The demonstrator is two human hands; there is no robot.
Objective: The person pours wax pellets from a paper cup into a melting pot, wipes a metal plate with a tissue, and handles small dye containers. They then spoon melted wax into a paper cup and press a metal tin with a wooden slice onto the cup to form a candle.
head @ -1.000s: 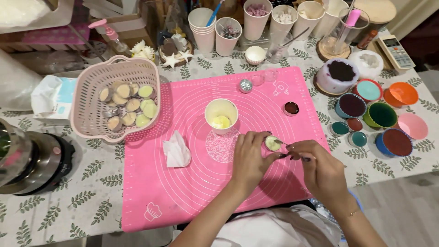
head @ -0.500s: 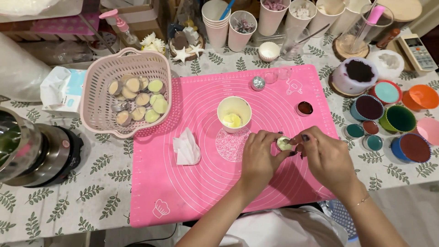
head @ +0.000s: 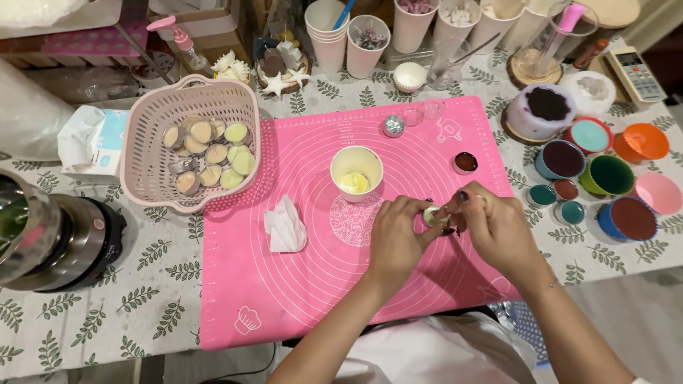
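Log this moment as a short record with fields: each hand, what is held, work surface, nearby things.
left hand: left hand grips the small round pale piece from its left side
right hand: right hand pinches the same piece from the right
held piece: small, round, pale yellow-green, just above the mat
surface: pink silicone mat on a leaf-print tablecloth
ahead of hands: paper cup with pale yellow contents
left of cup: pink basket of similar round pieces; crumpled white tissue
right: coloured silicone cups

head cam | looks steeply down | near | pink mat (head: 299, 284) central
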